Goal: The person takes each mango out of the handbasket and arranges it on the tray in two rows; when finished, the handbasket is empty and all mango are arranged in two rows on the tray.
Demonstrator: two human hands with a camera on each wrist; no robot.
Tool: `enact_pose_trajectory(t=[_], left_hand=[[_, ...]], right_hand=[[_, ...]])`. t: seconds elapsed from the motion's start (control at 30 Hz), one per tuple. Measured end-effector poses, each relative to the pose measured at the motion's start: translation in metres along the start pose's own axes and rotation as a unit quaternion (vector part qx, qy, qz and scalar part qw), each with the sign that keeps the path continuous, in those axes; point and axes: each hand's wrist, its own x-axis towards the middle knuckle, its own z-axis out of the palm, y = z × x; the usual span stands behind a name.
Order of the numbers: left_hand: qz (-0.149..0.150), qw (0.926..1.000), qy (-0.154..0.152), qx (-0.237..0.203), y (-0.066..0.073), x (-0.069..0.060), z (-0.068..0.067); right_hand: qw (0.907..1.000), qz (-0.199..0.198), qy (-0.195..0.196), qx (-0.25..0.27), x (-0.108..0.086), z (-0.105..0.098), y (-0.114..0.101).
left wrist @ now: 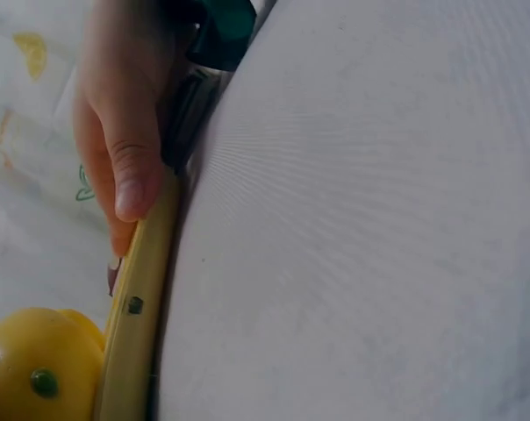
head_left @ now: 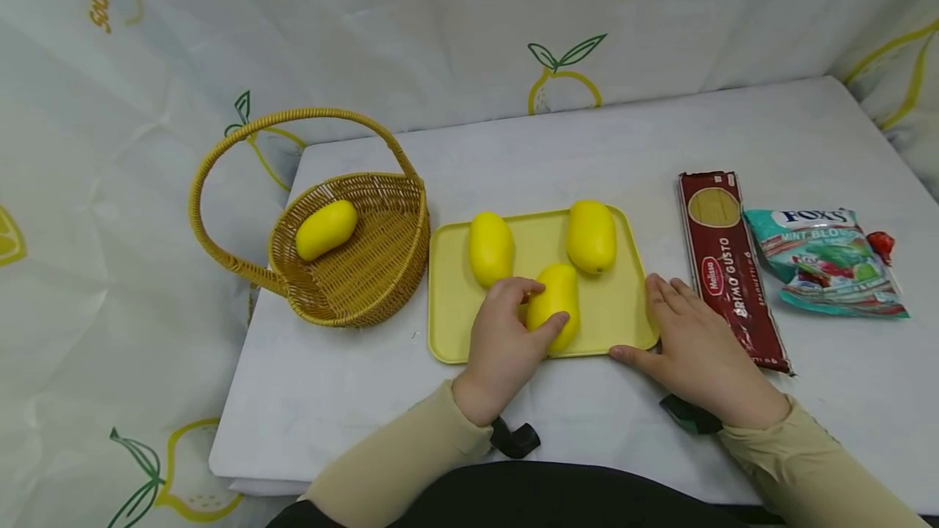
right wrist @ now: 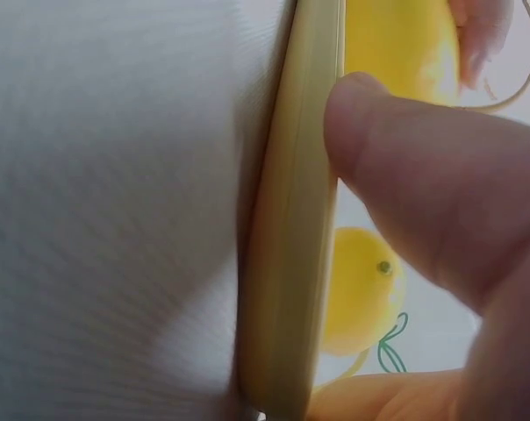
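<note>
Three yellow fruits lie on a yellow tray (head_left: 455,332): one at the left (head_left: 491,249), one at the upper right (head_left: 592,236), one near the front edge (head_left: 561,300). My left hand (head_left: 506,341) pinches the front fruit between thumb and fingers. With fingers extended, my right hand (head_left: 700,357) touches the tray's right corner; in the right wrist view its thumb (right wrist: 423,167) rests on the tray rim (right wrist: 296,219). A fourth yellow fruit (head_left: 326,231) lies inside the wicker basket (head_left: 367,267) to the left.
Right of the tray lie a dark red spaghetti pack (head_left: 734,267) and a teal candy bag (head_left: 829,263), with a small red wrapped item (head_left: 881,245) beside it. The basket's tall handle (head_left: 323,113) arches up at the left. A white cloth (head_left: 330,398) covers the table.
</note>
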Motion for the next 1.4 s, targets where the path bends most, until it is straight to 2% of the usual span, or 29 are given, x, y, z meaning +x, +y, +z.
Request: enact_pose_trajectory(t=[0.1, 0.37, 0.63, 0.77, 0.83, 0.9, 0.97, 1.07, 1.1, 1.13, 1.17, 1.23, 1.3, 1.4], left_hand=[[0.016, 0.9996, 0.006, 0.024, -0.001, 0.001, 0.002], [0.034, 0.9975, 0.01, 0.062, -0.001, 0.002, 0.002], [0.038, 0.9971, 0.007, 0.065, -0.002, 0.001, -0.002], [0.032, 0.9994, 0.009, 0.013, 0.0, 0.001, -0.012], [0.026, 0.9992, 0.003, -0.032, 0.002, 0.002, -0.019], [0.006, 0.9957, -0.012, -0.091, 0.005, 0.003, -0.027], [-0.034, 0.9828, -0.041, -0.177, 0.008, 0.005, -0.036], [-0.092, 0.9499, -0.07, -0.291, 0.011, 0.008, -0.051], [-0.105, 0.9393, -0.074, -0.318, 0.012, 0.009, -0.057], [-0.11, 0.9317, -0.074, -0.338, 0.012, 0.01, -0.063], [-0.106, 0.9287, -0.071, -0.348, 0.013, 0.011, -0.07], [-0.091, 0.93, -0.057, -0.352, 0.013, 0.013, -0.085], [-0.074, 0.9351, -0.039, -0.344, 0.01, 0.017, -0.101], [-0.069, 0.9405, -0.004, -0.333, 0.004, 0.025, -0.127]], right_hand=[[1.0, -0.002, 0.004, -0.005, 0.001, 0.0, -0.001], [0.9999, -0.004, 0.005, -0.008, 0.001, -0.001, -0.002], [1.0, -0.002, 0.003, -0.003, 0.003, 0.0, -0.002], [1.0, -0.003, 0.0, -0.003, 0.003, -0.001, -0.002], [1.0, -0.002, -0.002, -0.003, 0.003, -0.001, -0.003], [1.0, -0.002, -0.003, -0.003, 0.003, -0.002, -0.003], [1.0, -0.001, -0.006, -0.002, 0.003, -0.002, -0.004], [1.0, -0.002, -0.009, -0.003, 0.003, -0.003, -0.004], [1.0, -0.003, -0.009, -0.003, 0.003, -0.003, -0.003], [0.9999, -0.003, -0.009, -0.004, 0.003, -0.003, -0.003], [0.9999, -0.003, -0.009, -0.004, 0.003, -0.003, -0.003], [0.9999, -0.004, -0.01, -0.004, 0.003, -0.002, -0.002], [0.9999, -0.004, -0.01, -0.002, 0.003, -0.002, -0.001], [0.9999, -0.005, -0.011, 0.0, 0.002, -0.001, 0.0]])
